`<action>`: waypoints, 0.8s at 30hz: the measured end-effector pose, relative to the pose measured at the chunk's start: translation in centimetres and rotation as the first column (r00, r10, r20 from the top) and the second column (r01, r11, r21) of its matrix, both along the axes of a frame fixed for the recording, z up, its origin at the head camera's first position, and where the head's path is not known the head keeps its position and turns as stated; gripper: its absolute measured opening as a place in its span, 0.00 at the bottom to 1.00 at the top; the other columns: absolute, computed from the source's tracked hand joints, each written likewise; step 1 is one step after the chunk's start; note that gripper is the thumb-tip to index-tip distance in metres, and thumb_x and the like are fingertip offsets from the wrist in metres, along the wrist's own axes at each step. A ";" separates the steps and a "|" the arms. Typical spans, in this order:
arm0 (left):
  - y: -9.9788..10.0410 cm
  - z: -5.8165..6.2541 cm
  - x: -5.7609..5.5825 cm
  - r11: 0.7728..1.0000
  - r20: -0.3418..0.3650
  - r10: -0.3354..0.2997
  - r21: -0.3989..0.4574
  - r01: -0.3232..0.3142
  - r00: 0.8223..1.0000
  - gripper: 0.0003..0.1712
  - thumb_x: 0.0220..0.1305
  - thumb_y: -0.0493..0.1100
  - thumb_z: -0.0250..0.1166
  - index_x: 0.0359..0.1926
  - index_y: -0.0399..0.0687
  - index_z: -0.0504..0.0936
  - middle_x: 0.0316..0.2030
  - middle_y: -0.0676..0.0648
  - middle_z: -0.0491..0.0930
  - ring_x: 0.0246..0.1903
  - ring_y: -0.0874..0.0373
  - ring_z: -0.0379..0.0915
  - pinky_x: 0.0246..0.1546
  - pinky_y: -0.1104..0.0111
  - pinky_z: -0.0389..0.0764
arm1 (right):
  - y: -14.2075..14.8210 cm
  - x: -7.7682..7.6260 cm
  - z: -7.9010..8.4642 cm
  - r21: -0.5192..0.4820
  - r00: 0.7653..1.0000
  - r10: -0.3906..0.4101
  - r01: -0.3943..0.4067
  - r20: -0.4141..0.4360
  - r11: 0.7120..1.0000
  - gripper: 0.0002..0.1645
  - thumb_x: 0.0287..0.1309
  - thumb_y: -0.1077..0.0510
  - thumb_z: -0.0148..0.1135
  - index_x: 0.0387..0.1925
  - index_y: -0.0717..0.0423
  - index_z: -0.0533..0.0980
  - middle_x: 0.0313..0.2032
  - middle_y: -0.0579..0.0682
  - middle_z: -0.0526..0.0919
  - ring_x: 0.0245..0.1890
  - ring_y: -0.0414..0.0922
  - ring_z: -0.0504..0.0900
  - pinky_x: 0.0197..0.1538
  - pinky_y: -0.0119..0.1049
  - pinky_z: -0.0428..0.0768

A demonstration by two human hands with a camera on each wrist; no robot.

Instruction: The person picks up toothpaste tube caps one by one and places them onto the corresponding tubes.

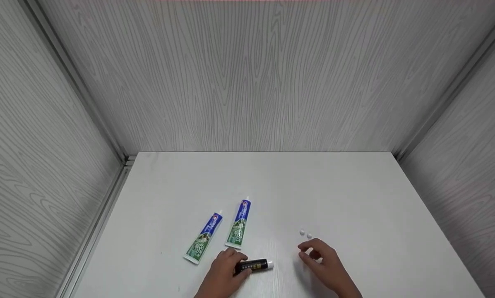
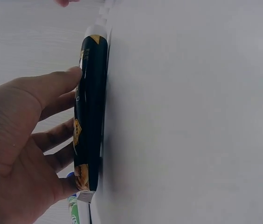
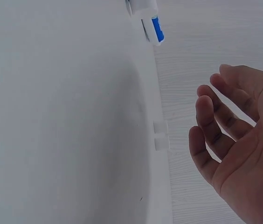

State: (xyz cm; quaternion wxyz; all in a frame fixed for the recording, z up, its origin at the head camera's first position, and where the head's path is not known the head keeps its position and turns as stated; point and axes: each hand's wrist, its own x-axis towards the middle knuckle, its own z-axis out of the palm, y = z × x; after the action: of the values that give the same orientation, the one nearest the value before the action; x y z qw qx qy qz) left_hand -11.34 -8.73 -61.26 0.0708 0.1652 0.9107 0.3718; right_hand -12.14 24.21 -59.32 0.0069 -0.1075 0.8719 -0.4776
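My left hand (image 1: 224, 271) holds a black toothpaste tube (image 1: 258, 265) low over the table, its white-capped end pointing right. In the left wrist view the thumb lies near the cap end of the black tube (image 2: 92, 107) and the fingers lie along its body. Apart to the right hovers my right hand (image 1: 324, 265), fingers loosely bent and nothing between them. Just beyond its fingertips stand two small white caps (image 1: 305, 234), seen side by side in the right wrist view as white caps (image 3: 161, 135).
Two blue-and-green toothpaste tubes lie beyond the left hand: one tube (image 1: 204, 238) slants at the left, the other tube (image 1: 239, 223) is nearer the middle. Grey wood-grain panels (image 1: 247, 82) enclose the white table (image 1: 355, 186) at the back and both sides.
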 end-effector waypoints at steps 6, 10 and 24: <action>0.2 0.4 -0.2 0.999 0.040 0.027 0.023 -0.028 0.999 0.18 0.67 0.54 0.74 0.52 0.52 0.88 0.44 0.55 0.78 0.38 0.62 0.67 0.39 0.64 0.71 | 0.3 -0.4 0.0 0.098 0.999 -0.042 0.042 -0.007 0.994 0.10 0.69 0.57 0.71 0.49 0.50 0.84 0.44 0.46 0.86 0.32 0.34 0.76 0.41 0.31 0.77; 0.1 0.3 -0.3 0.999 0.027 0.030 0.034 -0.031 0.999 0.18 0.68 0.53 0.73 0.53 0.51 0.88 0.45 0.54 0.79 0.39 0.61 0.69 0.40 0.63 0.73 | 0.4 -0.8 0.0 0.154 0.996 -0.082 0.084 -0.018 0.984 0.10 0.67 0.58 0.72 0.49 0.50 0.84 0.43 0.47 0.86 0.31 0.34 0.76 0.40 0.31 0.78; 0.1 0.6 -0.5 0.998 -0.088 0.069 0.000 -0.070 0.994 0.15 0.67 0.52 0.75 0.50 0.52 0.88 0.41 0.53 0.79 0.34 0.64 0.64 0.37 0.68 0.70 | 0.8 -1.5 -0.2 0.204 0.988 -0.153 0.151 -0.007 0.967 0.16 0.64 0.58 0.75 0.52 0.48 0.83 0.45 0.48 0.85 0.31 0.35 0.78 0.37 0.31 0.78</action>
State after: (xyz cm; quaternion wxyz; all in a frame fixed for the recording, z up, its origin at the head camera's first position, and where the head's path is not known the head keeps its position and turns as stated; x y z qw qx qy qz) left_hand -11.88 -8.60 -60.67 0.0177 0.1497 0.9188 0.3649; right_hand -13.66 24.98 -59.49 -0.0149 -0.0369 0.9220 -0.3852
